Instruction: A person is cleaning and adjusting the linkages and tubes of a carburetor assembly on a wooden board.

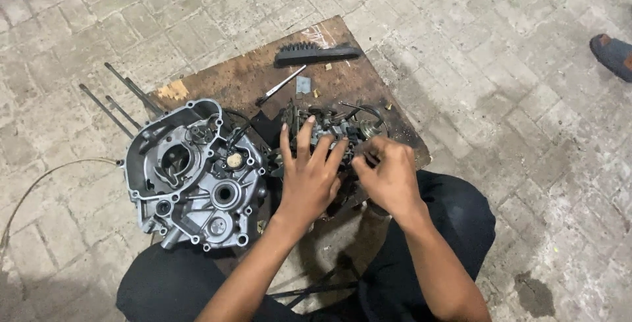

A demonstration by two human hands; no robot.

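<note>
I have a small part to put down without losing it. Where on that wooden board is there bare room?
Free: the board's far left, between brush and engine case. Crowded: the middle, where left hand and right hand work the small dark assembly, with a screwdriver just beyond.

1. A brown wooden board (342, 78) lies on the paved brick floor (513, 98).
2. On the board: a grey engine crankcase (194, 177), a dark gear assembly (329, 131), a black brush (316, 53), a screwdriver (282, 85).
3. Thin metal rods (115, 101) lie on the floor.

Left hand (308, 178) and right hand (390, 176) on dark engine part (324, 128) beside crankcase (194, 177).
</note>
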